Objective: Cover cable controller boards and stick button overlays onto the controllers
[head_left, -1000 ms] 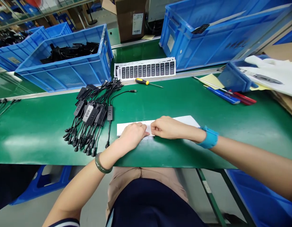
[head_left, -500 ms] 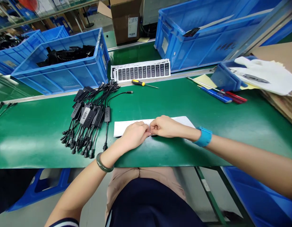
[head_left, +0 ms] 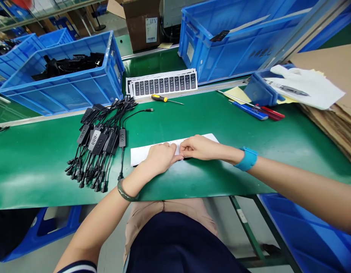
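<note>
A long white paper strip (head_left: 140, 154) lies on the green table (head_left: 221, 125) near its front edge. Both my hands rest on the strip's middle, fingertips meeting. My left hand (head_left: 160, 158) is curled, fingers pressed down on the strip. My right hand (head_left: 198, 148) pinches at the strip, thumb and fingers together; something small and dark shows under it, too hidden to name. A bundle of black cable controllers (head_left: 100, 142) lies just left of the strip.
Sticker sheets (head_left: 161, 83) and a yellow-handled screwdriver (head_left: 161, 98) lie at the back. Blue crates (head_left: 61, 72) (head_left: 235, 41) stand behind. Blue and red pens (head_left: 256, 112), a small blue tray (head_left: 260, 91) with white papers and stacked cardboard (head_left: 334, 113) fill the right.
Both hands stay together on the white strip with only slight finger shifts. The view has drifted, so everything sits a little further left in the picture.
</note>
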Available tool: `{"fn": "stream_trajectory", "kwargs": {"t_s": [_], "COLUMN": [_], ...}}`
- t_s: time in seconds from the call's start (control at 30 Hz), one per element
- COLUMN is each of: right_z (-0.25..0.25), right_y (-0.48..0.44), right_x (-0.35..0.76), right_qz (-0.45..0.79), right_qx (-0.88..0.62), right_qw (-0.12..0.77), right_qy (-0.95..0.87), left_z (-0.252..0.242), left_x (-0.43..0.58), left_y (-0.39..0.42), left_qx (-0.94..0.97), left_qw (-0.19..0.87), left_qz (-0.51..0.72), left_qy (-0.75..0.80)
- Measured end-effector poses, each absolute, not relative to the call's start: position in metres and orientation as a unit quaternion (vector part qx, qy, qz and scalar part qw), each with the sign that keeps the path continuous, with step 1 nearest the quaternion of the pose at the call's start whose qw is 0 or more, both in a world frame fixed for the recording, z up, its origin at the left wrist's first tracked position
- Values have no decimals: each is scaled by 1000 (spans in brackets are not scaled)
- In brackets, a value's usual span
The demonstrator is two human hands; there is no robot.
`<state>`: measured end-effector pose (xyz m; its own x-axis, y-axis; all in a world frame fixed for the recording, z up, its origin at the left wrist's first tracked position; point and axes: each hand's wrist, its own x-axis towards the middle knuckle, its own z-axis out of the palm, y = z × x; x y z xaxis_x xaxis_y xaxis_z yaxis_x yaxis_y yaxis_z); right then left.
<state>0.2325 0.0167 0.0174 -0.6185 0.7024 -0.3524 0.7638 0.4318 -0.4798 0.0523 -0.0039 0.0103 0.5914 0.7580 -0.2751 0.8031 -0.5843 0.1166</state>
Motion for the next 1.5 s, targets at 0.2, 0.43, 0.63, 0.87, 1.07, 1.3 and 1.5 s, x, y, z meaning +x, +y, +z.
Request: {"fn": "stream_trajectory", "kwargs": {"t_s": [0.2, 0.43, 0.63, 0.87, 1.07, 1.3, 1.5], "right_z": [15, 18, 16, 10, 10, 10, 9], "right_y": [16, 26, 29, 28, 33, 43, 46], "right_x": [248, 258, 274, 288, 297, 305, 315], "right_qz": [-242, -300, -289, -306, -215, -256, -333], "right_qx": [396, 393, 393, 368, 413, 384, 380], "right_qw": [64, 63, 60, 1, 49, 62, 24], "right_qy": [884, 867, 871, 878, 884, 885, 862], "left_z": [10, 10, 8, 8, 10, 13, 13], "left_x": [57, 74, 79, 88, 92, 93, 92], "left_y": [-1, 0, 7, 9, 12, 13, 18], "left_qx": [885, 906, 908, 903, 902, 901, 902], "left_qw": [117, 127, 122, 98, 95, 95, 95], "left_qz": [-102, -73, -83, -88, -109, -124, -131], "left_qy": [439, 397, 391, 410, 407, 406, 400]}}
